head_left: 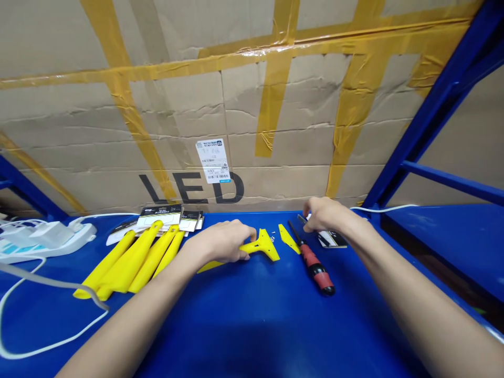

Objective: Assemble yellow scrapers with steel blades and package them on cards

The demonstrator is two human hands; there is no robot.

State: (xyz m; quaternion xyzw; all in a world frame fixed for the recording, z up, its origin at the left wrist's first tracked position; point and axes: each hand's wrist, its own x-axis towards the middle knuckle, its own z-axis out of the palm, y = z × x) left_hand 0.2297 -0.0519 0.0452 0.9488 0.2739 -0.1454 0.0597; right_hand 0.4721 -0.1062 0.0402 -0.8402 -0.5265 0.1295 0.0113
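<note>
My left hand [228, 240] is closed around the handle of a yellow scraper [266, 244], whose flared head points right on the blue surface. Beside that head lie several small screws [273, 237] and a separate flat yellow plate [289, 240]. My right hand [325, 212] is at the back right, fingers pinched together at a thin dark piece that I cannot make out, partly hidden by the fingers. Just under this hand lies a black-and-white package [333, 240]. A red and black screwdriver [316, 269] rests between my hands, its shaft toward the back.
Several yellow handles [129, 257] lie at the left in front of stacked cards [159, 216]. A white power strip [51, 239] and a looping cable [59, 344] are farther left. A taped cardboard box [252, 105] forms the back, and a blue frame post [425, 110] rises right.
</note>
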